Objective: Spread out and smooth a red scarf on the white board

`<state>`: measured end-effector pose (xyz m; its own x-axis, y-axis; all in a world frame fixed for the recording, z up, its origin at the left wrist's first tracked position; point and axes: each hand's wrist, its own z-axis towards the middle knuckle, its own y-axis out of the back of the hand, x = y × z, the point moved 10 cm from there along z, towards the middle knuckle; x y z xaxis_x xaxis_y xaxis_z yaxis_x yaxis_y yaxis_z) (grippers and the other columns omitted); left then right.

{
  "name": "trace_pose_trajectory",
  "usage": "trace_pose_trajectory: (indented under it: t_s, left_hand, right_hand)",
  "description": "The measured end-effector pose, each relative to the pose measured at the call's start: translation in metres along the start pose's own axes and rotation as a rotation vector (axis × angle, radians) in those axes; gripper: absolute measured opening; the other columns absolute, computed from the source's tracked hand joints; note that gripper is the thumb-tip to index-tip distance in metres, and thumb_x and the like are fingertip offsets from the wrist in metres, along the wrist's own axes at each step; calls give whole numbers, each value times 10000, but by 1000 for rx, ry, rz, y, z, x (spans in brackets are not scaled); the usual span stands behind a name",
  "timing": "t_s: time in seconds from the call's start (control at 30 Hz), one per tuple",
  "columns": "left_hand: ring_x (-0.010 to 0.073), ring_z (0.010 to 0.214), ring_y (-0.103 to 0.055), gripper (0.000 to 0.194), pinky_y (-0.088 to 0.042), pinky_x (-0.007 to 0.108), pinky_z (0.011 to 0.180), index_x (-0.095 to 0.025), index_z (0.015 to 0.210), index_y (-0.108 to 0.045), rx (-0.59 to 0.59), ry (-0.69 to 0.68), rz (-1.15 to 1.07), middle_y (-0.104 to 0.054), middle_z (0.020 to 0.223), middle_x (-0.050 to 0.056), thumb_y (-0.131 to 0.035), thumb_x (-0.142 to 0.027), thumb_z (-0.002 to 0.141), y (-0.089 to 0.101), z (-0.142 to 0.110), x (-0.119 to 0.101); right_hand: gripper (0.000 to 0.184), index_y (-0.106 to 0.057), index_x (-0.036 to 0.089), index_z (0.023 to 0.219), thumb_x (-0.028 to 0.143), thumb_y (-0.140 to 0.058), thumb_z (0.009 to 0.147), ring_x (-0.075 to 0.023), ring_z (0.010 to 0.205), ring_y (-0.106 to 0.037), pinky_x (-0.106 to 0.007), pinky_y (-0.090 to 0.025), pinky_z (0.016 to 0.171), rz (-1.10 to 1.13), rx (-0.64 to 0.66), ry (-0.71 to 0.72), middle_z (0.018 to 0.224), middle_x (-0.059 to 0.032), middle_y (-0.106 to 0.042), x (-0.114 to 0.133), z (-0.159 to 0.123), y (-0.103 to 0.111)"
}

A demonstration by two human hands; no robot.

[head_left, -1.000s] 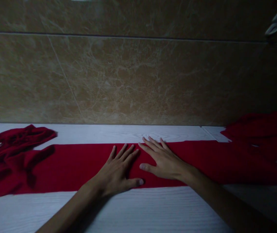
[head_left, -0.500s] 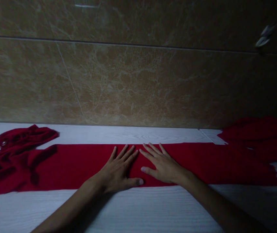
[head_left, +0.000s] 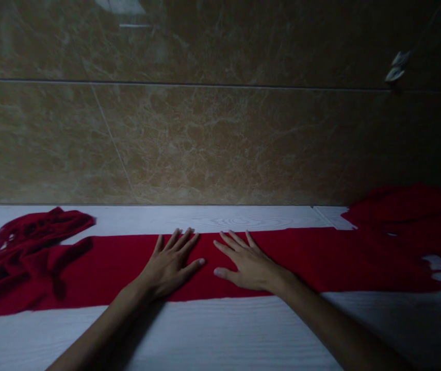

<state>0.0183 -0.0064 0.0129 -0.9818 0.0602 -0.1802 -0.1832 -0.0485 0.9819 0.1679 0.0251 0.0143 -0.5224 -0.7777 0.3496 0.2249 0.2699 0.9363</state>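
Note:
A long red scarf [head_left: 208,273] is laid out lengthwise across the white wood-grain surface, its middle stretch flat. My left hand [head_left: 169,268] lies on it just left of centre, palm down with the fingers spread. Flat on the cloth to its right is my right hand [head_left: 245,263], fingers also spread and thumb pointing left. A gap of bare cloth separates the two hands. Toward the left the scarf is rumpled, with a bunched, fringed end. At the right it runs into a dark heap of red cloth [head_left: 406,216], with some fringe showing below.
Behind the white surface [head_left: 220,335] rises a brown marble-patterned tile wall [head_left: 205,139]. A small pale object [head_left: 396,67], too dim to name, is on the wall at upper right. The right side is in deep shadow.
My left hand has slid left along the scarf, widening the gap between my hands. My right hand stays flat on the cloth. The view has tilted up slightly.

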Motion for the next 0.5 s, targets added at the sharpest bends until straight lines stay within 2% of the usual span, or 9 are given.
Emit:
trace_pose_trajectory:
  t_s: [0.1, 0.23, 0.4, 0.5]
  left_hand:
    - [394, 1540, -116, 767, -118, 719, 1184, -326, 1580, -259, -12, -8, 18, -199, 1664, 77, -342, -729, 933, 3, -3, 6]
    - [404, 1537, -100, 733, -119, 735, 1173, -347, 1576, -252, -72, 10, 32, -195, 1666, 75, -345, -710, 946, 10, -6, 15]
    - [395, 1530, -143, 761, -136, 717, 1184, -317, 1562, -311, -19, 48, 36, -239, 1651, 81, -329, -741, 930, -1, -11, 21]
    - [400, 1528, -144, 767, -135, 727, 1177, -306, 1560, -320, -26, 35, 22, -243, 1648, 93, -311, -744, 930, 1, -12, 20]
  right_hand:
    - [807, -279, 248, 1593, 739, -365, 958, -312, 1554, -62, -629, -1, 1227, 10, -35, -12, 1675, -99, -119, 0, 1, 5]
    - [794, -291, 217, 1589, 726, -298, 979, -301, 1554, -72, -624, 12, 1227, -13, 6, -3, 1669, -112, -156, 0, 0, -2]
    - [810, -286, 216, 1591, 739, -283, 972, -304, 1553, -84, -628, -1, 1224, -19, 5, 2, 1670, -112, -163, 0, -1, -3]
    - [810, -286, 214, 1591, 737, -284, 973, -302, 1554, -82, -623, 12, 1222, -18, 9, -4, 1670, -116, -166, 2, -1, -2]
